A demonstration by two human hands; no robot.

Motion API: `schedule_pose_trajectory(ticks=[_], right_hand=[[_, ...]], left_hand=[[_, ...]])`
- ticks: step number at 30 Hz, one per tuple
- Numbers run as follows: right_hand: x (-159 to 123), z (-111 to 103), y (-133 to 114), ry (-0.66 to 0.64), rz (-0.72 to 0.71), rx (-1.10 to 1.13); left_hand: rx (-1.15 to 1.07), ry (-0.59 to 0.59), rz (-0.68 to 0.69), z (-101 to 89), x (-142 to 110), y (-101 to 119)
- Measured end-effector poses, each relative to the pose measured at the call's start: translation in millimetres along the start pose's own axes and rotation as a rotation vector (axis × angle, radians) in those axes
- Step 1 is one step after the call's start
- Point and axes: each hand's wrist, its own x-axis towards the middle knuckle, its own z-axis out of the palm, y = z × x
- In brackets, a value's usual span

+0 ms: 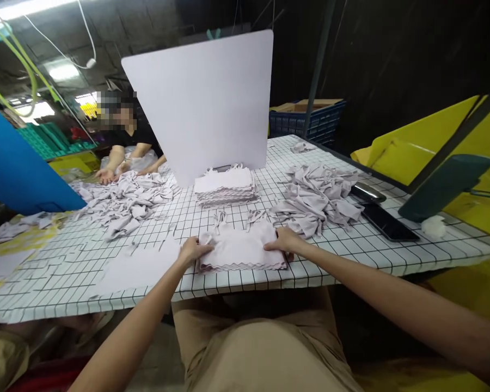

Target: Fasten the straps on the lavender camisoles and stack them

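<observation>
- pale, wavy-edged cloth stack (243,247) on the white, black-gridded tabletop (302,276): your left hand (191,250) and right hand (289,242) curl closed around its sides.
- neat rear stack (227,186) beyond; crumpled left heap (126,204) and right heap (310,198) lie unstacked.

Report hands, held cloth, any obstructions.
Left hand and right hand gripping opposite sides of near cloth stack. Far stack just beyond, white board upright behind it. Loose cloth pile to the right.

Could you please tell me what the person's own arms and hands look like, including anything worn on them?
The left hand and right hand are gloveless. Both forearms are bare, without any visible sleeve, watch or bracelet. Tan clothing covers the body.
</observation>
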Motion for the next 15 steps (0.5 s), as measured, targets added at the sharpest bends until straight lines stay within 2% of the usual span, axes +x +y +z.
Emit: schedule_pose_trajectory(ticks=[4, 9, 12, 15], right_hand=[[3.7, 5.4, -3.6, -0.042, 0.046, 0.108], [0.6, 3.1, -12.1, -0.105, 0.062, 0.394], [6.0, -16.0, -28.8, -0.158, 0.062, 0.572], [28.1, -51.4, -58.8, -0.168, 0.025, 0.705]], left_hand=[[-0.212, -0.081, -0.048, 5.4, -4.6, -0.6], [-0.518, -0.163, -0.109, 15.6, -13.7, 9.8], [-0.668, -0.177, -0.132, 2.4, -3.6, 26.2], [-0.785, -0.138, -0.104, -29.1, 28.3, 56.9]])
